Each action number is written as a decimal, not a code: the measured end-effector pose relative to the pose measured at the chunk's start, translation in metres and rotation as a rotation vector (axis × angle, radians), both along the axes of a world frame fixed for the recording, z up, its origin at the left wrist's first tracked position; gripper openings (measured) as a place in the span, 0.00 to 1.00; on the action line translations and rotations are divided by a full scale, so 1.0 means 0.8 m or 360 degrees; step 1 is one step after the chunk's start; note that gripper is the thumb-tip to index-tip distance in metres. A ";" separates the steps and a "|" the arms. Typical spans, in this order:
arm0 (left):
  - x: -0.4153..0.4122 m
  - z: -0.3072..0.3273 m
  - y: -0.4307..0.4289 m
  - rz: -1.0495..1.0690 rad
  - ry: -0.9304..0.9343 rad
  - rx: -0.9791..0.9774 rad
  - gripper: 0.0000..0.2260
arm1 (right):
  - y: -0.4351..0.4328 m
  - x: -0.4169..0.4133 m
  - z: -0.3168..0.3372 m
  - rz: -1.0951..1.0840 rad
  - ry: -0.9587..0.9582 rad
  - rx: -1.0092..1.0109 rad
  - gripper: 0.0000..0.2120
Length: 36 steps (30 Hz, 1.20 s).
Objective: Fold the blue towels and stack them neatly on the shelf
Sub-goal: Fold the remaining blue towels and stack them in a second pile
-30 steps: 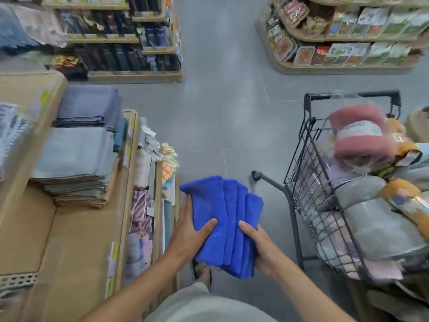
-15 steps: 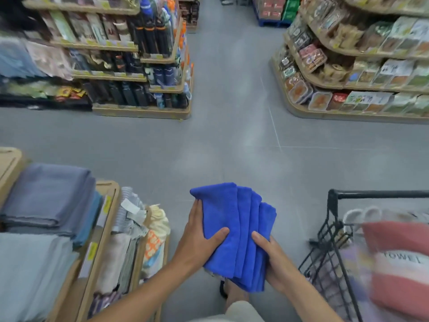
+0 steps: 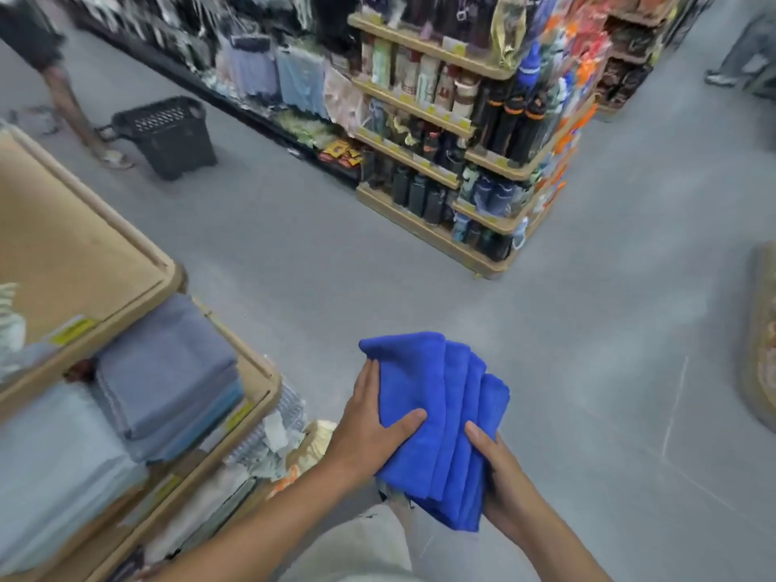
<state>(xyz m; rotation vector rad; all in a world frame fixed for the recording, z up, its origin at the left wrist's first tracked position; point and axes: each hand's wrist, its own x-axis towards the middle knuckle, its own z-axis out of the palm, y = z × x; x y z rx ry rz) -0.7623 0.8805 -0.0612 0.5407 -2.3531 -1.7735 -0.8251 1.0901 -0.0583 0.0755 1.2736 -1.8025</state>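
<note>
Several folded blue towels (image 3: 441,417) lie fanned in a stack between my hands, held over the grey floor. My left hand (image 3: 369,430) grips the stack's left side, thumb laid across the top. My right hand (image 3: 499,476) holds the lower right side from beneath, thumb on top. The wooden shelf (image 3: 256,384) stands to the left, its lower level carrying grey-blue folded towels (image 3: 168,371) and paler grey ones (image 3: 54,464).
A bare upper shelf board (image 3: 75,245) sits at the left. A black basket (image 3: 168,132) and a person's leg (image 3: 71,111) are at the far left. A corner shelf of bottles (image 3: 462,161) stands ahead. Another person (image 3: 743,48) is at top right.
The view has swung left and up: the cart at the right has left the frame and the aisle with the black basket has come in. Both hands keep the same hold on the towels.
</note>
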 end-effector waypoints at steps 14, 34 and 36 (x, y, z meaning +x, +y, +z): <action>-0.316 0.014 -0.180 0.0364 0.0027 0.0031 0.44 | -0.205 -0.376 0.016 0.0316 -0.0007 -0.0015 0.28; -0.418 0.042 -0.508 0.1947 0.0063 -0.0114 0.45 | -0.753 -0.607 0.034 0.1970 0.0003 -0.0065 0.26; -0.397 0.050 -0.529 0.2119 0.0088 -0.0131 0.43 | -0.804 -0.585 0.039 0.2149 -0.0024 -0.0090 0.27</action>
